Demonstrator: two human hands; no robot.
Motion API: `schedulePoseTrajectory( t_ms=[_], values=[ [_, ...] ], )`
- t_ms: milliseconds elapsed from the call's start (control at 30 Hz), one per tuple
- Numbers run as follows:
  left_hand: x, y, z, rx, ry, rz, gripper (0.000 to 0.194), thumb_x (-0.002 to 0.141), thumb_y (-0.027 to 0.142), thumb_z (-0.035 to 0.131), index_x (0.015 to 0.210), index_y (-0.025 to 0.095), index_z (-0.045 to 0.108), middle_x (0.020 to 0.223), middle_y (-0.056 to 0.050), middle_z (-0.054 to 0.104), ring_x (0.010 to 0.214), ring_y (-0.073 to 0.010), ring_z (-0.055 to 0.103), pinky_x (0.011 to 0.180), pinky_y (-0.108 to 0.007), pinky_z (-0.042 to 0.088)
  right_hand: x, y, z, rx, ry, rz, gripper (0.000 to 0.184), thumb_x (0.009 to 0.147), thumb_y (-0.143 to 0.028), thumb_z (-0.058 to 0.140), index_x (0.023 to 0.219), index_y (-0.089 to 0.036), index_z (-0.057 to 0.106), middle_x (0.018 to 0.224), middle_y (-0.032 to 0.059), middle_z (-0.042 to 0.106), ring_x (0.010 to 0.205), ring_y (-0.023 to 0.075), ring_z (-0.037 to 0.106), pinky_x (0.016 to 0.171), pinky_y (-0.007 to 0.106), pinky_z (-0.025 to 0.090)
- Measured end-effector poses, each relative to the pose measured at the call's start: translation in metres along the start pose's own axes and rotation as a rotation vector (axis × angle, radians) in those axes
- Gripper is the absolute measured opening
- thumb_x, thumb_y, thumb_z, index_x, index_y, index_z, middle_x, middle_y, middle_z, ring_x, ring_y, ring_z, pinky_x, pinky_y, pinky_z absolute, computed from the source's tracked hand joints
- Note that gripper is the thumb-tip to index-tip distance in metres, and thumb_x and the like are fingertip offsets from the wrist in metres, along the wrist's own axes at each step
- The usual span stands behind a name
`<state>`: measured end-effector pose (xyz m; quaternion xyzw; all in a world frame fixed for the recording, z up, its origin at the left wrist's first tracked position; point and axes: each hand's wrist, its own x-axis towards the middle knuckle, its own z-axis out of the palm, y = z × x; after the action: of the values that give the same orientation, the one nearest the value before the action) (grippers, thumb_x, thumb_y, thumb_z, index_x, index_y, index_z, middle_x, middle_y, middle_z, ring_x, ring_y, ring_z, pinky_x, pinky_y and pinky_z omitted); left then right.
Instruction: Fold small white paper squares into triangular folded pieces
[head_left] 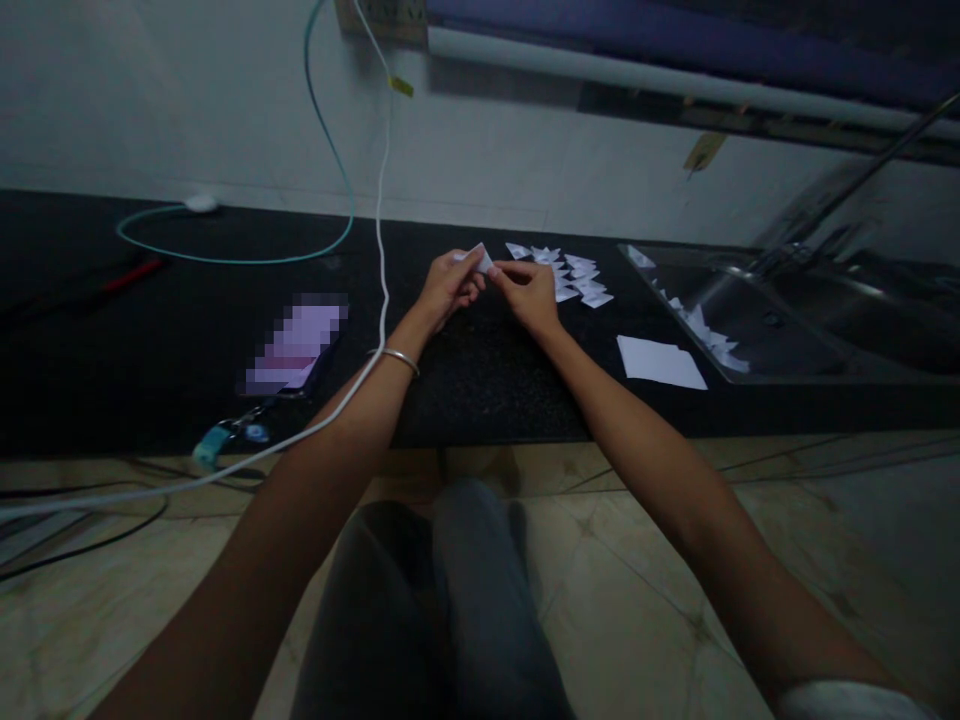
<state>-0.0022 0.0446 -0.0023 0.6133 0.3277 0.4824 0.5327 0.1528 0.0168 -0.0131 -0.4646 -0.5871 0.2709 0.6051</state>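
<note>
Above the black countertop (495, 390), a small folded piece of white paper (484, 260) is held between both hands. My left hand (448, 287) is closed, with the thumb and fingers pinching the paper from the left. From the right, my right hand (531, 295) pinches its lower right corner between thumb and fingertips. Just behind and right of my right hand lie several small folded white paper pieces (581, 275), pointed in shape and grouped in rows. A flat stack of white paper (660, 362) rests farther right, near the front of the counter.
A steel sink (795, 335) is set into the counter on the right, with more folded papers (705, 328) along its left edge. On the left lie a phone (296, 345) and a teal key fob (214, 440). A white cable (382, 250) hangs across my left forearm.
</note>
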Motion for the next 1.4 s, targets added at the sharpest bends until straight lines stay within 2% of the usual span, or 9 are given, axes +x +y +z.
schedulePoseTrajectory(
  t_ms=[100,233,333,500,800,1067,1233,1300,1400],
  values=[
    [0.005,-0.004,-0.006,-0.024,0.047,0.019,0.032,0.089,0.052,0.069,0.086,0.022,0.056,0.058,0.004,0.057,0.049,-0.007,0.057,0.047,-0.02,0.04,-0.002,-0.002,0.002,0.046,-0.103,0.04,0.033,0.073,-0.052,0.084,0.087,-0.023,0.079,0.092,0.0054,0.079,0.098,0.0233,0.073,0.085,0.037,0.06],
    [0.008,-0.007,-0.013,-0.099,0.05,0.01,0.019,0.087,0.036,0.064,0.081,0.022,0.053,0.061,0.002,0.057,0.054,-0.009,0.059,0.048,-0.02,0.042,0.0,0.001,0.002,0.192,-0.204,0.133,0.037,0.077,-0.06,0.079,0.082,-0.024,0.077,0.083,0.0035,0.076,0.08,0.0165,0.071,0.076,0.031,0.06],
    [0.006,-0.004,-0.013,-0.139,0.024,-0.005,0.011,0.081,0.027,0.061,0.077,0.021,0.052,0.062,0.001,0.056,0.054,-0.0091,0.058,0.048,-0.019,0.044,0.001,0.001,0.0,0.226,-0.236,0.189,0.032,0.075,-0.054,0.082,0.081,-0.023,0.076,0.08,0.0021,0.075,0.073,0.0135,0.069,0.073,0.029,0.06],
    [0.003,-0.001,-0.012,-0.129,0.017,-0.026,0.006,0.074,0.022,0.058,0.079,0.021,0.054,0.063,0.001,0.056,0.056,-0.0103,0.059,0.049,-0.02,0.045,-0.003,-0.002,-0.003,0.2,-0.289,0.209,0.03,0.074,-0.051,0.083,0.081,-0.023,0.076,0.08,0.0021,0.075,0.072,0.013,0.069,0.073,0.028,0.06],
    [0.004,0.003,-0.01,-0.116,0.038,0.015,0.015,0.07,0.022,0.063,0.079,0.021,0.051,0.059,0.005,0.052,0.041,-0.0054,0.042,0.037,-0.02,0.024,-0.003,-0.004,-0.007,0.235,-0.328,0.242,0.035,0.071,-0.053,0.085,0.08,-0.021,0.075,0.077,0.0038,0.075,0.071,0.0137,0.07,0.067,0.027,0.058],
    [0.009,-0.003,-0.01,-0.062,0.062,0.067,0.018,0.072,0.02,0.068,0.083,0.021,0.054,0.057,0.007,0.048,0.04,-0.0043,0.041,0.039,-0.019,0.024,0.001,0.004,-0.008,0.218,-0.346,0.185,0.029,0.076,-0.048,0.081,0.075,-0.02,0.074,0.073,0.0038,0.073,0.068,0.0136,0.067,0.061,0.026,0.054],
    [0.012,-0.007,-0.012,-0.043,0.072,0.073,0.02,0.072,0.019,0.071,0.085,0.02,0.057,0.059,0.005,0.051,0.044,-0.0062,0.046,0.04,-0.019,0.03,0.001,0.005,-0.008,0.157,-0.345,0.165,0.026,0.075,-0.044,0.08,0.076,-0.02,0.074,0.07,0.0026,0.072,0.061,0.0117,0.063,0.058,0.026,0.052],
    [0.013,-0.008,-0.013,-0.049,0.054,0.077,0.022,0.074,0.024,0.074,0.087,0.02,0.058,0.061,0.004,0.053,0.046,-0.0073,0.049,0.041,-0.019,0.032,0.002,0.007,-0.008,0.113,-0.321,0.15,0.024,0.076,-0.042,0.079,0.075,-0.019,0.072,0.068,0.0018,0.071,0.06,0.0114,0.062,0.057,0.025,0.051],
    [0.013,-0.009,-0.012,-0.055,-0.001,0.098,0.027,0.082,0.04,0.073,0.093,0.019,0.06,0.064,0.001,0.056,0.051,-0.0104,0.057,0.043,-0.02,0.035,0.006,0.01,-0.009,0.053,-0.261,0.12,0.022,0.077,-0.039,0.077,0.072,-0.019,0.07,0.065,0.0012,0.069,0.057,0.0107,0.06,0.055,0.025,0.05]
  ],
)
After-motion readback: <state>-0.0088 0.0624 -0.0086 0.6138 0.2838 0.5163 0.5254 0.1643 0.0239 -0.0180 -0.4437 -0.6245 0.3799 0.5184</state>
